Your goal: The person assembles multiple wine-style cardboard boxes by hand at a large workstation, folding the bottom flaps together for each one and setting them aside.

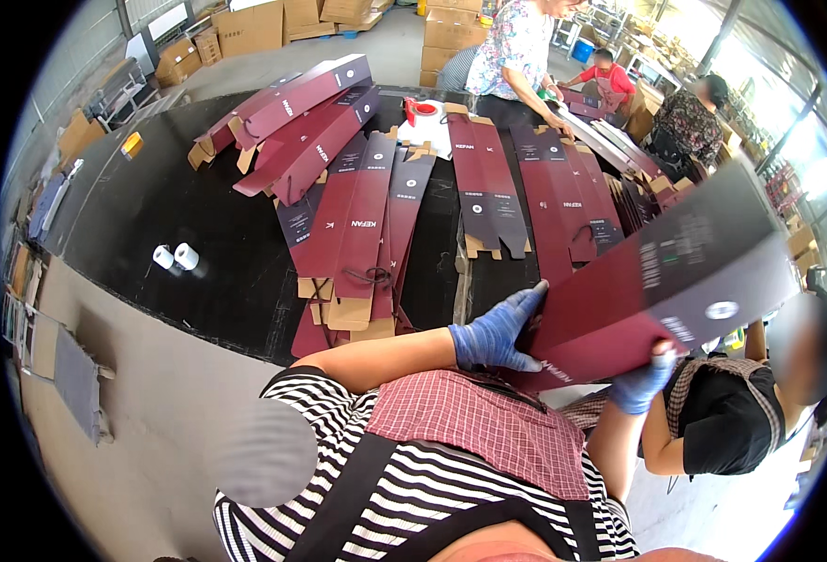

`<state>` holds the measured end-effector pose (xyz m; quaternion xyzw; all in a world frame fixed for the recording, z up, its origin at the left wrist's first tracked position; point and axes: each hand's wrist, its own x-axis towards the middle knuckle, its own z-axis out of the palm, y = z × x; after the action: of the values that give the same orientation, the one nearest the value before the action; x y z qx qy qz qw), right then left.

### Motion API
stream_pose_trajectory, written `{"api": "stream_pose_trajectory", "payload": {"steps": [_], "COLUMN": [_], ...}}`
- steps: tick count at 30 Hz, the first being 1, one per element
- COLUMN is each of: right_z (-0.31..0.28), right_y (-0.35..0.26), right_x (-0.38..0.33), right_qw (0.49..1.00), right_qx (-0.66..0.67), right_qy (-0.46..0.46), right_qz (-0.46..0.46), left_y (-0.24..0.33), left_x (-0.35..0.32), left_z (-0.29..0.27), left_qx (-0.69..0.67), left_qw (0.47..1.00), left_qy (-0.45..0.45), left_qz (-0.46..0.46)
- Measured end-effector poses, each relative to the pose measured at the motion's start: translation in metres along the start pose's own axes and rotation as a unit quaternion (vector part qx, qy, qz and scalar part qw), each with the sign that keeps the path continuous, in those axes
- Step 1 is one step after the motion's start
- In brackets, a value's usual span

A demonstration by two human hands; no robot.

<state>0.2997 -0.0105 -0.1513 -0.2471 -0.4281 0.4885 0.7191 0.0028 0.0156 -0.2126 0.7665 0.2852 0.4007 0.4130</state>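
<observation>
A long maroon and dark-purple carton (601, 314), opened out into a box shape, is held tilted in front of my chest, its dark end raised to the far right. My left hand (500, 330), in a blue glove, has its thumb and fingers spread around the carton's near left end. Under the carton's near right side, my right hand (646, 379), also gloved in blue, grips the lower edge; part of its fingers is hidden. Nearest to my left hand on the table lie flattened maroon cartons (563, 201) and a pile of flat cartons (353, 225) with black cord handles.
The black table (151, 215) carries two white rolls (186, 256), a tape dispenser (423, 112), a yellow tape roll (132, 144) and several formed cartons (310, 112). A co-worker (512, 56) reaches over the far side; another person (732, 412) is close at my right.
</observation>
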Motion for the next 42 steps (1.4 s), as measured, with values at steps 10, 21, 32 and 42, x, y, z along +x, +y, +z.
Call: {"api": "stream_pose_trajectory", "payload": {"steps": [10,21,32,42], "right_z": [0.074,0.041,-0.009,-0.017], "right_y": [-0.048,0.091,0.16,0.16], "right_x": [0.072,0.033,-0.053,-0.098], "right_qw": [0.978,0.959,0.846,0.794], "right_qx": [0.096,-0.121,-0.264,-0.302], "right_qy": [0.155,-0.018,0.099,0.185], "right_qz": [-0.098,0.255,0.453,0.493], "left_y": [0.037,0.086,-0.063,-0.256], "left_x": [-0.012,-0.066,-0.102,-0.127], "left_z": [-0.047,-0.221,-0.512,-0.419], "left_qx": [0.196,0.597,0.665,0.26], "left_qw": [0.98,0.78,0.547,0.735], "left_qy": [-0.001,0.155,0.202,0.138], "left_qz": [0.028,-0.106,-0.466,-0.611]}}
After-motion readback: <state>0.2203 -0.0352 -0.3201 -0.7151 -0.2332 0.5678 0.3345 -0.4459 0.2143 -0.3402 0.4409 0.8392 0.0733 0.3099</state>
